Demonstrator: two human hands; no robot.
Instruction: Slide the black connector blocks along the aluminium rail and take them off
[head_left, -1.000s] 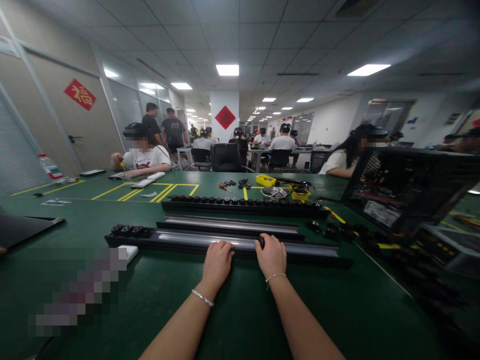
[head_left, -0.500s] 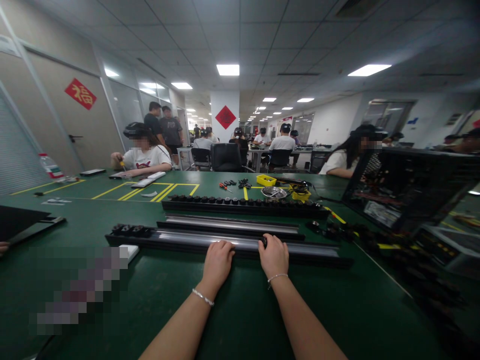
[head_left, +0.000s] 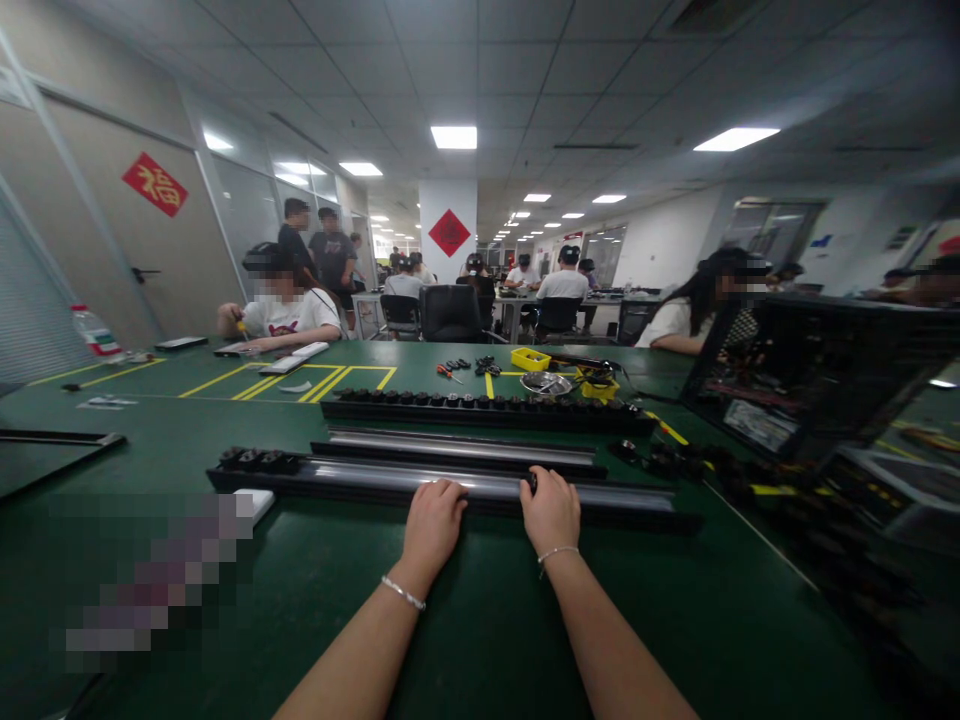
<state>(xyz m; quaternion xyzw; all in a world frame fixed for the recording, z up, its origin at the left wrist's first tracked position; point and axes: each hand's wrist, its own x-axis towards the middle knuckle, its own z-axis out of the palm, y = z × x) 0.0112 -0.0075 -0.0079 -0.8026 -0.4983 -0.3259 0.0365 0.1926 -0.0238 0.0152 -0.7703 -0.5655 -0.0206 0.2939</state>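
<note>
Barely any motion since half a second back: both hands stayed put on the rail, and the black panel (head_left: 60, 440) at the left edge of the frame had dropped from tilted to flat.

Bottom centre: bare green table mat (head_left: 480, 620), both forearms running up from the lower edge.

Left hand (head_left: 433, 522) was palm-down, fingers curled over the top of the near rail (head_left: 360, 478), holding it. That rail was long and black with a silver strip on top, and it lay across the middle of the frame.

Right hand (head_left: 551, 512) sat just beside the left one, also closed over the near rail. Its fingertips were at a small black part (head_left: 531, 481) on the strip; couldn't tell whether it pinched that part.

A cluster of black modules (head_left: 255, 459) sat in the rail's left end, with a white block (head_left: 255, 503) just in front of them.

Behind it, touching or nearly so, lay a shorter second rail (head_left: 457, 448).

Further back was a third strip (head_left: 480, 408) carrying a full row of black modules.

Right of frame: an open black computer case (head_left: 817, 375), tilted.

Past the strips: a red-handled screwdriver (head_left: 448, 373), a metal bowl (head_left: 547, 382) and a yellow tray (head_left: 531, 358).

Upper left: a seated person in a white shirt (head_left: 289, 315), with a water bottle (head_left: 94, 333) at the far left.
</note>
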